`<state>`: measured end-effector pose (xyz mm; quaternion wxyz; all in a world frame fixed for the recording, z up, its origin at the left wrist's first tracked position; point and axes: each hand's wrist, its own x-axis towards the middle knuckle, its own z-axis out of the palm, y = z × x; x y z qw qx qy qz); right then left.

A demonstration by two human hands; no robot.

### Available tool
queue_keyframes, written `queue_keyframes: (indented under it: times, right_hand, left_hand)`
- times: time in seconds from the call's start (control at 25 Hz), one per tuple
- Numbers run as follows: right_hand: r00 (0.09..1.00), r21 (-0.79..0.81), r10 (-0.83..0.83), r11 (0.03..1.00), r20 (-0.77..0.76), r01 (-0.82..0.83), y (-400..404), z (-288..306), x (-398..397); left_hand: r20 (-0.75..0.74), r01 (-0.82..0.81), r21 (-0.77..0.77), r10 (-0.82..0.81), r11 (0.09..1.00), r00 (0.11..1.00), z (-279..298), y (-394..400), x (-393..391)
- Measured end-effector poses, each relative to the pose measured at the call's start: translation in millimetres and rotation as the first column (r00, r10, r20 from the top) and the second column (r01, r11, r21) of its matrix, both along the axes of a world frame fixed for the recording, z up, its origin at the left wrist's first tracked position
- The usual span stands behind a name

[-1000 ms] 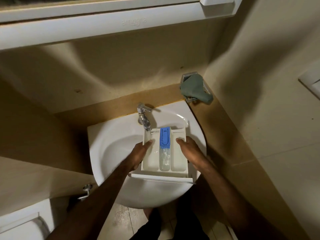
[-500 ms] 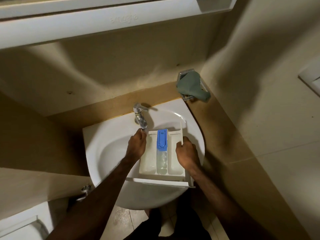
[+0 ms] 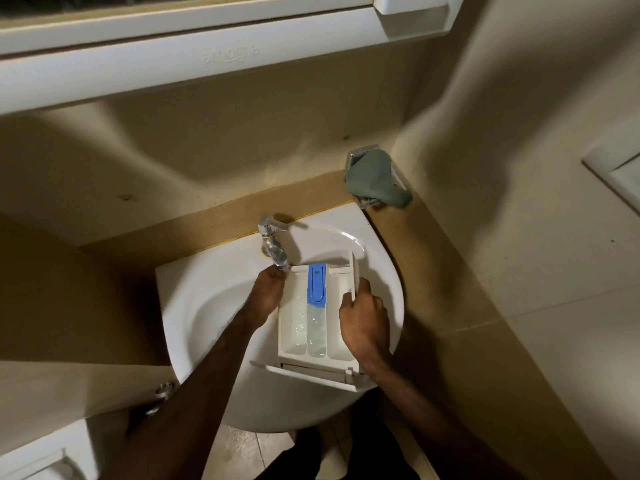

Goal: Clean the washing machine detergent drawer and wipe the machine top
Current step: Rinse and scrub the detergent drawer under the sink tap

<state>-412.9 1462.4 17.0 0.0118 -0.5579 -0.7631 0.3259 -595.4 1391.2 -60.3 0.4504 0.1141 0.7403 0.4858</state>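
While the right hand [image 3: 363, 318] clasps its side, the drawer [image 3: 317, 323] tilts leftward.

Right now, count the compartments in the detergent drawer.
3, side by side in the detergent drawer: left one beside the left hand, middle one under the blue insert, right one partly hidden by the right hand.

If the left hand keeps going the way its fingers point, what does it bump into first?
Probably the tap. The left hand points up and away over the sink, beside the detergent drawer, and its fingertips sit right at the spout's tip. From this one view, I cannot tell whether they already touch it.
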Motion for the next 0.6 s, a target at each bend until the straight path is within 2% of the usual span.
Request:
queue_keyframes:
  times: [0.04, 0.08, 0.16, 0.24, 0.32, 0.4, 0.48, 0.52, 0.6]
  right_hand:
    - [1.000, 0.011, 0.001, 1.000, -0.001, -0.001, -0.3, 1.4, -0.6]
    - [1.000, 0.011, -0.005, 1.000, -0.007, 0.005, -1.6, 1.3, -1.8]
    - [0.998, -0.018, -0.042, 0.999, -0.037, 0.042, -6.3, -1.6, -5.1]
    - [0.990, -0.058, -0.112, 0.993, -0.090, 0.107, -14.1, -6.0, -7.9]
    - [0.977, -0.091, -0.168, 0.983, -0.129, 0.157, -19.4, -9.6, -8.6]
    - [0.973, -0.101, -0.185, 0.980, -0.136, 0.172, -20.2, -11.2, -9.0]
    - [0.969, -0.099, -0.201, 0.977, -0.142, 0.188, -20.6, -11.4, -9.3]
    - [0.966, -0.103, -0.210, 0.975, -0.148, 0.196, -22.2, -11.7, -9.8]
    - [0.958, -0.135, -0.237, 0.967, -0.160, 0.216, -27.9, -14.4, -10.8]
  left_hand:
    - [0.021, 0.026, 0.018, -0.026, 1.000, 0.999, 6.3, -2.4, 0.6]
    - [-0.022, 0.037, 0.016, -0.037, 0.999, 0.999, 2.3, -3.6, -1.4]
    - [-0.232, 0.030, -0.053, -0.041, 0.998, 0.972, -8.3, -5.2, -5.3]
    - [-0.323, -0.041, -0.079, 0.013, 0.996, 0.946, -19.4, -7.7, -6.6]
    - [-0.278, -0.094, -0.058, 0.074, 0.994, 0.958, -17.1, -9.5, -6.0]
    - [-0.160, -0.014, -0.011, 0.012, 1.000, 0.987, -6.8, -13.8, -3.7]
    - [-0.185, 0.097, -0.001, -0.095, 0.995, 0.978, -5.7, -18.9, -1.3]
    - [-0.266, 0.117, -0.036, -0.122, 0.992, 0.956, -6.8, -19.4, -0.5]
    - [-0.498, 0.049, -0.142, -0.114, 0.989, 0.860, -5.0, -17.0, 2.5]
